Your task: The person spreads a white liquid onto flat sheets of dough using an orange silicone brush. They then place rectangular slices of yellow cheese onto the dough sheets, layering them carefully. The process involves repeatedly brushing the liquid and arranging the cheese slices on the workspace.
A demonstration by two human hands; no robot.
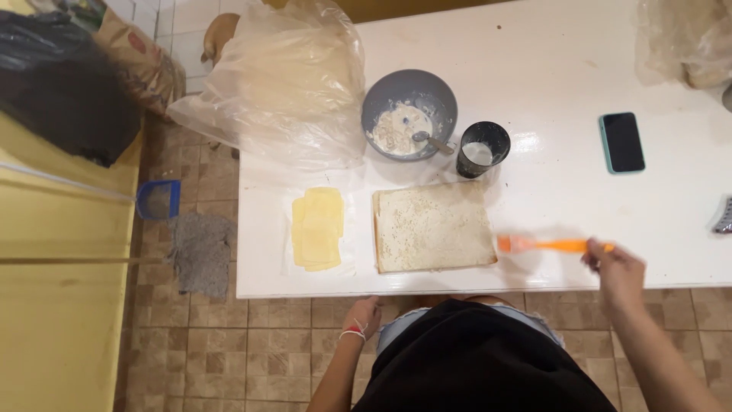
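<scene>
My right hand [616, 271] grips the handle of an orange silicone pastry brush [543, 245], whose bristles rest on the white table [549, 69] just right of a flat rectangular sheet of bread [431, 226]. Left of the bread lies a stack of yellow cheese slices [317, 228] on clear wrap. Behind the bread stand a grey bowl [409, 114] of creamy filling with a spoon in it and a dark cup [482, 148] of white liquid. My left hand [362, 315] hangs loosely below the table's near edge, holding nothing.
A big clear plastic bag [278, 84] sits at the table's back left, another bag [686, 38] at the back right. A phone [622, 142] lies on the right side. On the tiled floor are a grey rag [200, 252] and a blue dustpan [158, 200].
</scene>
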